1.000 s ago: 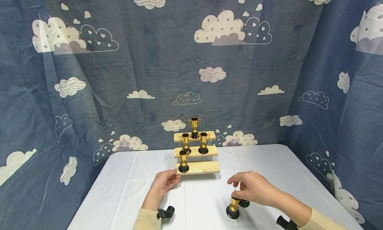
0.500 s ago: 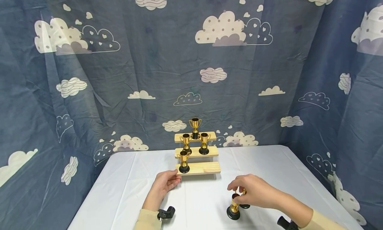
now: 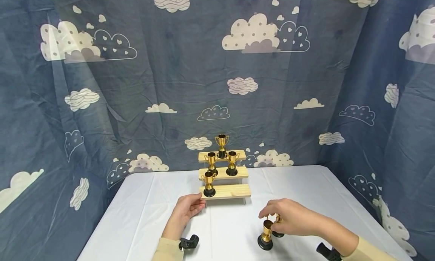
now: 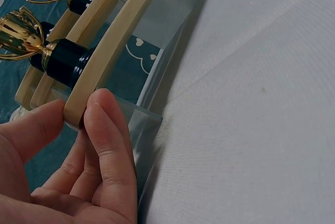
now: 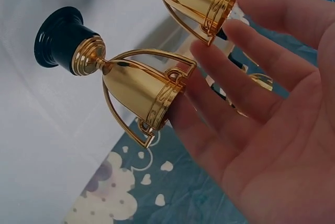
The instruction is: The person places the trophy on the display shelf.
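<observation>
Gold-coloured trophy [image 3: 266, 235] stands on the white table [image 3: 146, 215]; my right hand [image 3: 289, 216] spreads loosely over its rim, gripping nothing. Probably light, smooth and tippy: pinch the cup. My left hand [image 3: 185, 210] pinches the wooden stand [image 3: 234, 191].

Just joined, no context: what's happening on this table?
A person is working with small gold trophies and a three-step wooden stand that already carries four of them. The left hand grips the stand's bottom step at its left end. The right hand is over two trophies standing on the white table, fingers straight against their cups.
</observation>
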### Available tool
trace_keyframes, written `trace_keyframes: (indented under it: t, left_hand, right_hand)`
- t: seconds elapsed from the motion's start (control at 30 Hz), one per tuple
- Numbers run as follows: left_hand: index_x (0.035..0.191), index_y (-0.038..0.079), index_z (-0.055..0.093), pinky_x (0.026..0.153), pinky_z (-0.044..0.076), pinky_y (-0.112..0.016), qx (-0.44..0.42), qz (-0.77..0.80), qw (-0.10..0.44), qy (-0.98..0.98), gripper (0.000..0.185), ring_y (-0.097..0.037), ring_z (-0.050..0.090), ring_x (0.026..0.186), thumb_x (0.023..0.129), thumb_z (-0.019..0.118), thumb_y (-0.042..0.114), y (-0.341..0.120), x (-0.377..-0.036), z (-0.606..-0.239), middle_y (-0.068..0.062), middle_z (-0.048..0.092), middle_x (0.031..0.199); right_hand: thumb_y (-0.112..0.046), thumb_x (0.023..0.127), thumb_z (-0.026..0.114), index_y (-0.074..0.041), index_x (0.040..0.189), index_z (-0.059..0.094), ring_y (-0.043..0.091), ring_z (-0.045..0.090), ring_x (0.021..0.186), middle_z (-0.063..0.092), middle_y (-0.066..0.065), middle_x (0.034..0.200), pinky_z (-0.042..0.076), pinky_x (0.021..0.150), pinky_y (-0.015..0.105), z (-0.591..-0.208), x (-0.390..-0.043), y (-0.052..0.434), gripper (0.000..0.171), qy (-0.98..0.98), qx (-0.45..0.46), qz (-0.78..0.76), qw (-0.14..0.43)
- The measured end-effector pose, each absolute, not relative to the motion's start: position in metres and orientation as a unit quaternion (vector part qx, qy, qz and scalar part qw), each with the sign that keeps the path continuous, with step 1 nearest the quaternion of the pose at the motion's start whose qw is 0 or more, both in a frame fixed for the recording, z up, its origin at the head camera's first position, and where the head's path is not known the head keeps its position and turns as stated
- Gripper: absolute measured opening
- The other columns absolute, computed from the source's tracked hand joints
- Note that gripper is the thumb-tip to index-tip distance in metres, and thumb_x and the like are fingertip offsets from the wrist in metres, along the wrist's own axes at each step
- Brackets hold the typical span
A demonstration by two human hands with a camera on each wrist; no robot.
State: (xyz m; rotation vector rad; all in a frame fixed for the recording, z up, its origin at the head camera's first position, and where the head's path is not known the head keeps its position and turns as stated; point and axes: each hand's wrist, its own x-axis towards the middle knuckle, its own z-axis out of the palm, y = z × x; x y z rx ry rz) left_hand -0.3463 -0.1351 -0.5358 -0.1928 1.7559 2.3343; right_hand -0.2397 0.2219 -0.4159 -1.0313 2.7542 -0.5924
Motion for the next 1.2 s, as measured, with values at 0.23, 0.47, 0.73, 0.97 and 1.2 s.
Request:
trace_keyframes:
  t: [0.23,0.47,0.73,0.97,1.2]
  left_hand:
    - [0.114,-0.012,0.064,0.069,0.062,-0.025,-0.079,0.795,0.109,0.592,0.035,-0.017,0.073,0.069,0.093,0.072,0.014,-0.135,-0.349,-0.536,-0.01,0.073,0.078]
    - [0.11,-0.01,0.066,0.069,0.062,-0.026,-0.087,0.795,0.113,0.589,0.031,-0.018,0.073,0.07,0.091,0.074,0.015,-0.135,-0.352,-0.538,-0.011,0.073,0.078]
    - [0.11,-0.01,0.066,0.069,0.062,-0.026,-0.085,0.795,0.11,0.591,0.032,-0.018,0.073,0.07,0.091,0.074,0.015,-0.135,-0.352,-0.539,-0.01,0.073,0.078]
    - [0.11,-0.011,0.065,0.069,0.062,-0.026,-0.081,0.798,0.11,0.587,0.031,-0.019,0.073,0.07,0.091,0.074,0.013,-0.136,-0.353,-0.539,-0.011,0.073,0.078]
    - [0.111,-0.011,0.065,0.069,0.062,-0.026,-0.081,0.797,0.109,0.588,0.032,-0.018,0.073,0.07,0.092,0.073,0.014,-0.136,-0.353,-0.538,-0.011,0.073,0.078]
  right_hand:
    - [-0.009,0.075,0.082,-0.035,0.11,0.073,0.0,0.058,0.091,0.063,-0.022,0.104,0.055,0.074,0.031,-0.42,-0.242,0.222,0.045,0.918,-0.334,-0.193,0.089]
    - [-0.019,0.074,0.088,-0.036,0.105,0.074,0.001,0.059,0.092,0.063,-0.024,0.1,0.055,0.078,0.034,-0.425,-0.244,0.222,0.038,0.918,-0.334,-0.197,0.086]
    - [-0.018,0.073,0.088,-0.034,0.103,0.074,0.002,0.059,0.09,0.062,-0.025,0.098,0.054,0.074,0.032,-0.427,-0.245,0.221,0.037,0.917,-0.332,-0.206,0.079]
    - [-0.021,0.075,0.088,-0.032,0.101,0.074,-0.001,0.057,0.082,0.062,-0.023,0.093,0.053,0.068,0.027,-0.427,-0.247,0.22,0.031,0.918,-0.331,-0.211,0.061]
    - [-0.028,0.079,0.086,-0.034,0.103,0.074,-0.001,0.059,0.082,0.062,-0.023,0.091,0.055,0.071,0.03,-0.425,-0.248,0.217,0.028,0.922,-0.309,-0.228,0.056]
